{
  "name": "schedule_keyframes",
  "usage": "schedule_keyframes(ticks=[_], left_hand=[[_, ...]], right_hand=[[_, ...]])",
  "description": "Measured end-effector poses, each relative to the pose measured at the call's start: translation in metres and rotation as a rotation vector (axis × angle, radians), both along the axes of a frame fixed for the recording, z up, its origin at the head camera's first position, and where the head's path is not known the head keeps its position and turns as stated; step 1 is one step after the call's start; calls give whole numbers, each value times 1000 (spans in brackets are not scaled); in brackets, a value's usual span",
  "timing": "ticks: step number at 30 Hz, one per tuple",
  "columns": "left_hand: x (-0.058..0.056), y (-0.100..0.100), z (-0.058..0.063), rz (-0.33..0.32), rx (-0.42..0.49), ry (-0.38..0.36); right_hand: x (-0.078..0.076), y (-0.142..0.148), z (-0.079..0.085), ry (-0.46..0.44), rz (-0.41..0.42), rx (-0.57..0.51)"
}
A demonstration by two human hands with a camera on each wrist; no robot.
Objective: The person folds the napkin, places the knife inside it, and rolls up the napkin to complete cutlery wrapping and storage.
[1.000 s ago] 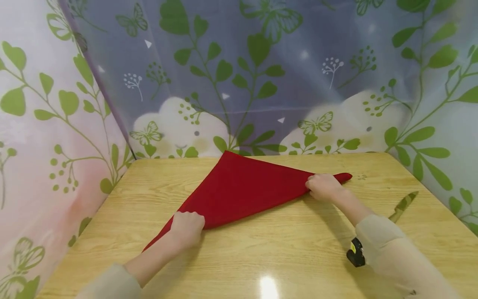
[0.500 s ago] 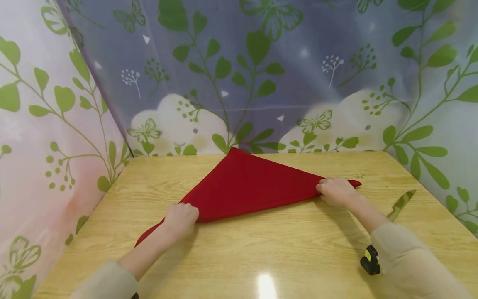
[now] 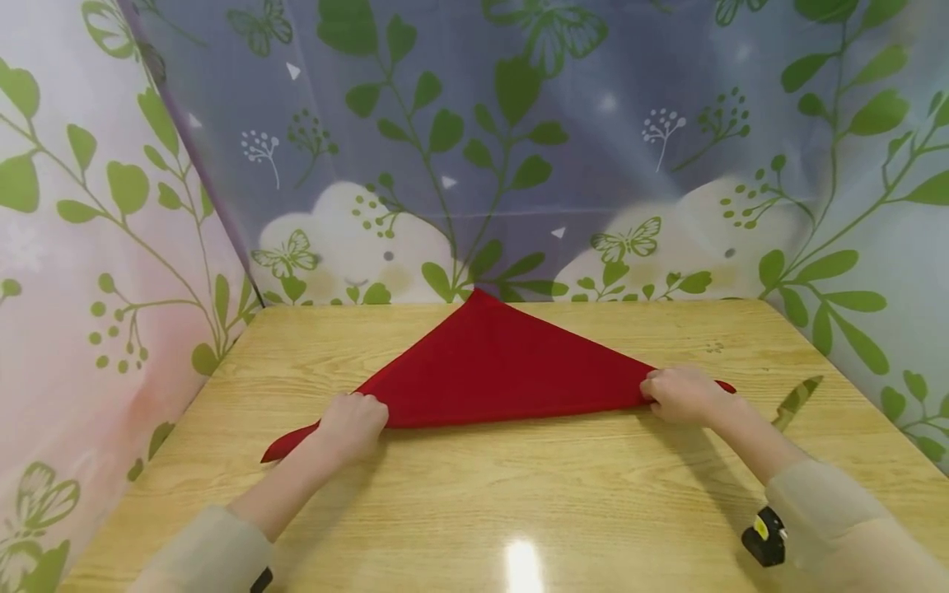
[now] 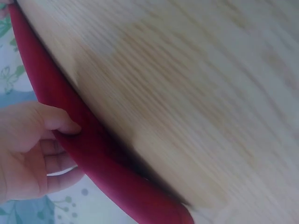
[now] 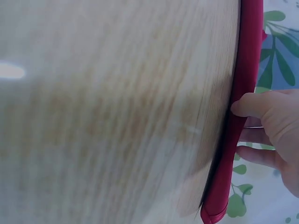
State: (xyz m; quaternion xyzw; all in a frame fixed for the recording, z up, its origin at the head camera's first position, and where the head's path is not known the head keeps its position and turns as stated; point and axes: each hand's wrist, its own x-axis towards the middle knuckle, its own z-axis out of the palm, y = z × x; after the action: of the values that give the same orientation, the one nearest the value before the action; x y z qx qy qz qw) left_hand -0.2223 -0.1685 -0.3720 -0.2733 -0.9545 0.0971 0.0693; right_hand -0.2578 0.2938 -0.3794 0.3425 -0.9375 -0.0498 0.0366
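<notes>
A red triangular scarf point(image 3: 504, 362) is stretched between the two hands, its peak pointing toward the far edge of the table. Near its left end, the left hand point(image 3: 352, 424) grips the long near edge; in the left wrist view that hand point(image 4: 32, 144) has its thumb on the red cloth point(image 4: 88, 140) and fingers curled beneath. At the other end the right hand point(image 3: 685, 397) holds the same edge, and in the right wrist view the hand point(image 5: 275, 126) pinches the rolled cloth point(image 5: 247, 60). Narrow tails of scarf stick out beyond both hands.
On the wooden table point(image 3: 415, 511), a knife point(image 3: 797, 403) with a patterned blade lies at the right. A black device with a yellow mark point(image 3: 765, 535) is at the right wrist. Printed curtains point(image 3: 519, 148) with leaves and butterflies surround the table.
The scarf has turned so its near edge lies almost level. The left hand moved slightly away from the person, the right hand moved right and nearer, and the peak shifted right.
</notes>
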Motion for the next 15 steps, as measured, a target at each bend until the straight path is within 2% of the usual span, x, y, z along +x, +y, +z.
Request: schedule_keyframes(ticks=[8,15], left_hand=[[-5,-13,-2,-13,69,-54],[-4,-13,-2,-39,45,-63]], right_hand=[[20,-1,0,-97,-42,-55],[30,1,2,-112,-24,-58]])
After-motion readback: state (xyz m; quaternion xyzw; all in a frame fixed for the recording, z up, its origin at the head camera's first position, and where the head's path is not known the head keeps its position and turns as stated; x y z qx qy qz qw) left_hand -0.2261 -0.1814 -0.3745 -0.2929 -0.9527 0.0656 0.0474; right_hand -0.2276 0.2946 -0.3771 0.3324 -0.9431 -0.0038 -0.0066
